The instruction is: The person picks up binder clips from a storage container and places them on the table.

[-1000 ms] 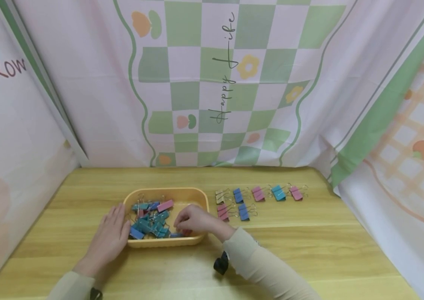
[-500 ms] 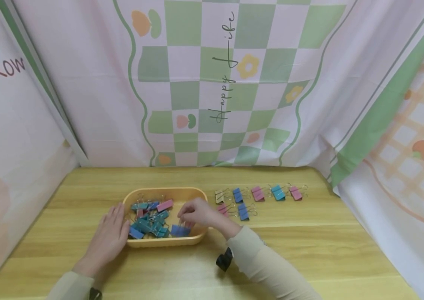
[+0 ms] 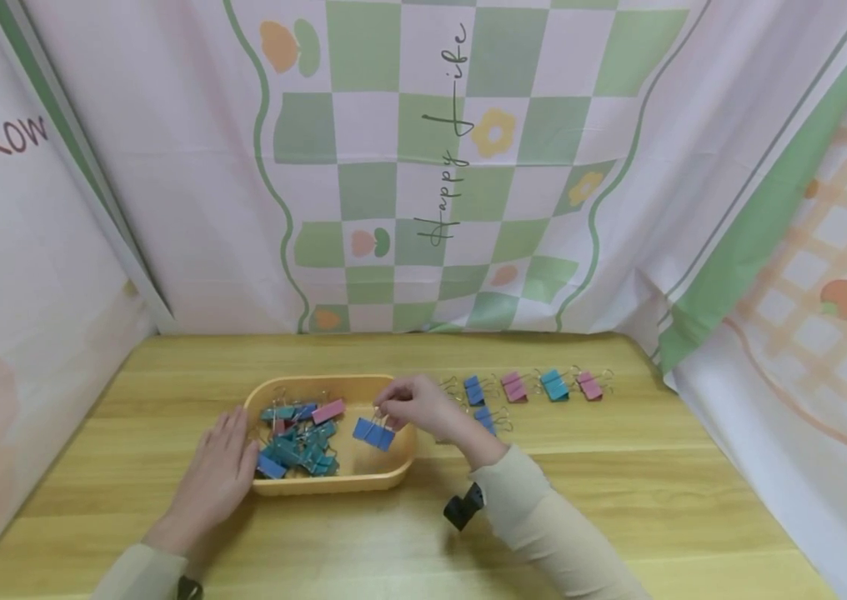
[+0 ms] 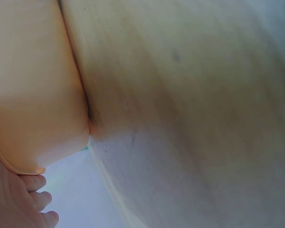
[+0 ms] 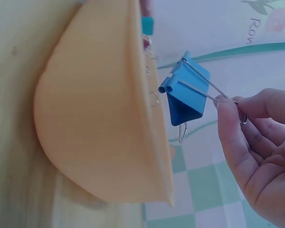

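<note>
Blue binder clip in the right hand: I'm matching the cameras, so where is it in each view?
Head: blue binder clip below and left of centre, hanging from the right hand.
Left wrist: not in it.
Right wrist: right of centre, above the middle.
Shared landmark: orange tray, low and left of centre in head, upper left in left wrist, left in right wrist.
</note>
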Demonstrator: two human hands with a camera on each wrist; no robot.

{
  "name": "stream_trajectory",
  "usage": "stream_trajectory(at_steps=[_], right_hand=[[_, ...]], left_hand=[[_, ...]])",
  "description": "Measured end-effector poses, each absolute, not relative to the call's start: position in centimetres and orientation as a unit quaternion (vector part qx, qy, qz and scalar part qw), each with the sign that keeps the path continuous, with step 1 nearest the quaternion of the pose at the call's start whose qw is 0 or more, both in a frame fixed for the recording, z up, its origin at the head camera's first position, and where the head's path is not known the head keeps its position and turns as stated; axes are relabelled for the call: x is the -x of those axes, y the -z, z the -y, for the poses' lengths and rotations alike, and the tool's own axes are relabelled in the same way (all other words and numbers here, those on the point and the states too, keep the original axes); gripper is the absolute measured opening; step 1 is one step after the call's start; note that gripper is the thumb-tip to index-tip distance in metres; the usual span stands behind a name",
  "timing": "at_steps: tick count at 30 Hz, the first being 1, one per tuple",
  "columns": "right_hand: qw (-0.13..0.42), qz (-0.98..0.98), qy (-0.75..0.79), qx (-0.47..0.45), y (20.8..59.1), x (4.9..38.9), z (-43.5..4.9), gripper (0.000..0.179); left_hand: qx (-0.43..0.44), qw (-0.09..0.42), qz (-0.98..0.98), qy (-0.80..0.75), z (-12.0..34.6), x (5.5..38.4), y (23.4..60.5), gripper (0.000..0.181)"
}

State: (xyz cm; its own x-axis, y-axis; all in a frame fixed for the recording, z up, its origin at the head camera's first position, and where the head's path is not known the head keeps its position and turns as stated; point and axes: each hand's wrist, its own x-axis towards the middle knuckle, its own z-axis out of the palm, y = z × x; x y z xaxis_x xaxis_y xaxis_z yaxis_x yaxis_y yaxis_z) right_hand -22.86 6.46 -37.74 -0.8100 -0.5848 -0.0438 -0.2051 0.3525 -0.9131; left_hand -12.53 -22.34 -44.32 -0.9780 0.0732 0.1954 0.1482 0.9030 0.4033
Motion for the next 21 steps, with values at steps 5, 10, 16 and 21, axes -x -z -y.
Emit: stream_trajectory(at_steps=[5, 10, 16, 21], right_hand=[[0.165, -0.804, 0.519, 0.239, 36.9, 23.0, -7.6, 0.014], [0.153, -0.798, 0.542, 0.214, 36.7, 23.5, -8.8, 0.013], [0.133, -0.786, 0.563, 0.217, 36.5, 23.9, -10.4, 0.016], [0.126, -0.78, 0.576, 0.209, 36.0, 24.0, -11.7, 0.017]], left_hand=[[0.056, 0.093, 0.972, 0.208, 22.4, 12.6, 44.3, 0.056], [0.055, 0.094, 0.972, 0.208, 22.4, 12.6, 44.4, 0.056], [0.055, 0.097, 0.972, 0.208, 22.5, 12.6, 44.5, 0.056], [0.056, 0.096, 0.972, 0.206, 22.5, 12.6, 44.5, 0.057]])
